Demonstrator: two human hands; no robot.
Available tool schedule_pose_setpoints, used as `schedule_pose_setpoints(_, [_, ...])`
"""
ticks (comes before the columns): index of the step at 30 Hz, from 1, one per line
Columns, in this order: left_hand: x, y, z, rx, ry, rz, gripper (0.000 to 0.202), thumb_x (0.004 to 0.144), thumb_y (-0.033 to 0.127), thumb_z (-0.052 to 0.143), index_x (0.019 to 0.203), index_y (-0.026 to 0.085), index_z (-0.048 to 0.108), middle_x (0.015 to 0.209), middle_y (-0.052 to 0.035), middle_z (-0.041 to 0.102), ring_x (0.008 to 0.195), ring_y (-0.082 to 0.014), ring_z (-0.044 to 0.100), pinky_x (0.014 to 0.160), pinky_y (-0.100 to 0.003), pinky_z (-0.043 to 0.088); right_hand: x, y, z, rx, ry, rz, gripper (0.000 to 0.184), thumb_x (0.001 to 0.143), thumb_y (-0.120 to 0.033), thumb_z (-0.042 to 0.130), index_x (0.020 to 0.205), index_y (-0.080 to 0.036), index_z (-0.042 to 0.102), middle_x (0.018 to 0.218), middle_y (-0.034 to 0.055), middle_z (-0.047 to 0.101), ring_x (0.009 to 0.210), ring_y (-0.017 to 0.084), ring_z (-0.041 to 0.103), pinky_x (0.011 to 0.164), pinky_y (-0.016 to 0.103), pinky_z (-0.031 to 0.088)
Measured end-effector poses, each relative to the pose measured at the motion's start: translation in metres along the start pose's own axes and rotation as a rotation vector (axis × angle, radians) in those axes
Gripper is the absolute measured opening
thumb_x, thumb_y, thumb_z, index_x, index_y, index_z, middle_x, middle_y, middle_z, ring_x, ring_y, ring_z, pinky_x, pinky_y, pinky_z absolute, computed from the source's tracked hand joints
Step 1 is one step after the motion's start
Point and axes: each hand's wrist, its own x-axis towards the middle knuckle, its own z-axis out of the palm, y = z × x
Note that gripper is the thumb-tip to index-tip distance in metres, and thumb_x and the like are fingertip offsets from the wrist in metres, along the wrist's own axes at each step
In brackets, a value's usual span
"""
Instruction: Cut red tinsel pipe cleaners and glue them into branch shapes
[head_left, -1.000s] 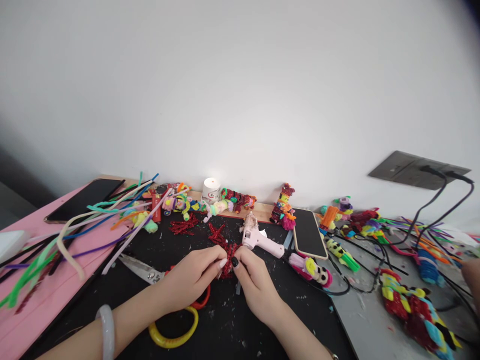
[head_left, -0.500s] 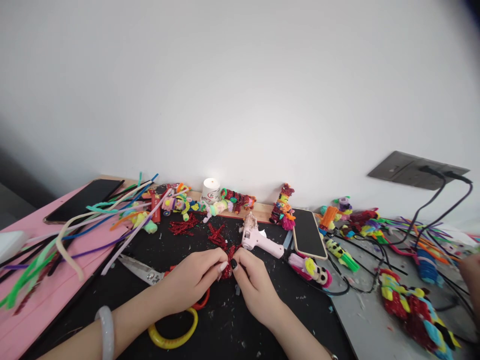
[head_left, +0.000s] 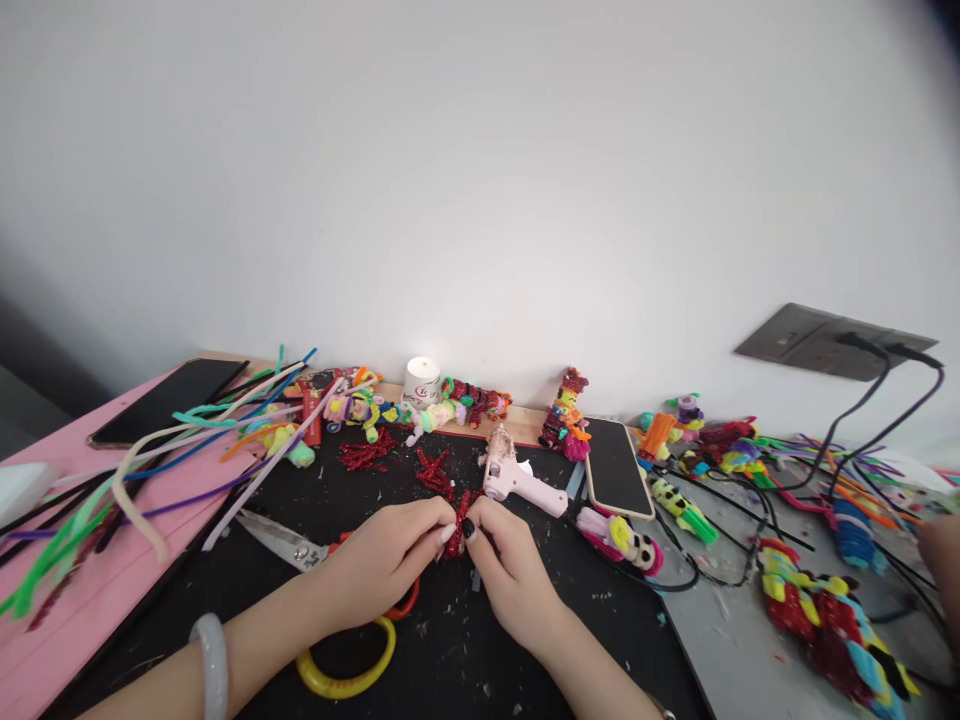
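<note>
Between the thumbs and fingers of my two hands is a short red tinsel pipe cleaner piece, mostly hidden by the fingertips. My left hand pinches it from the left, and my right hand pinches it from the right. Just beyond the fingers lie more red tinsel pieces, with another red tinsel pile further left. A pale pink glue gun rests behind my right hand. Scissors with yellow and red handles lie partly beneath my left forearm.
Loose pipe cleaners spread over the pink surface at left, near a dark phone. A white cup and pipe cleaner dolls line the wall. At right are another phone, cables and another person's hand.
Almost nothing differs. Both my hands stay in the same place, pinching the red tinsel piece.
</note>
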Motion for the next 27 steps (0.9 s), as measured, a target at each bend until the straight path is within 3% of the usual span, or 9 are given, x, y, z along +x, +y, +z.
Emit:
schedule_pose_setpoints(18, [0.0015,0.0011,-0.0010,-0.007,-0.012,0.001,0.019,0.096,0.022,0.033,0.084,0.020,0.047,0.076,0.0022,0.053,0.069,-0.0124,0.049,0.065,-0.023,0.036,0.0002,0.0003,-0.0007,-0.003,-0.027,-0.024,0.022,0.092,-0.015,0.038,0.071,-0.020,0.041,0.071,-0.0018,0.046,0.066,0.013,0.043,0.061,0.024,0.034])
schedule_pose_setpoints(27, [0.0022,0.0000,-0.0006,-0.022,0.018,-0.021,0.020,0.096,0.023,0.032,0.084,0.020,0.048,0.075,0.0017,0.053,0.069,-0.0134,0.050,0.066,-0.024,0.037,-0.0004,-0.0002,0.0009,-0.007,0.021,0.000,0.022,0.091,-0.015,0.038,0.070,-0.020,0.041,0.069,-0.0016,0.045,0.065,0.013,0.042,0.061,0.025,0.033])
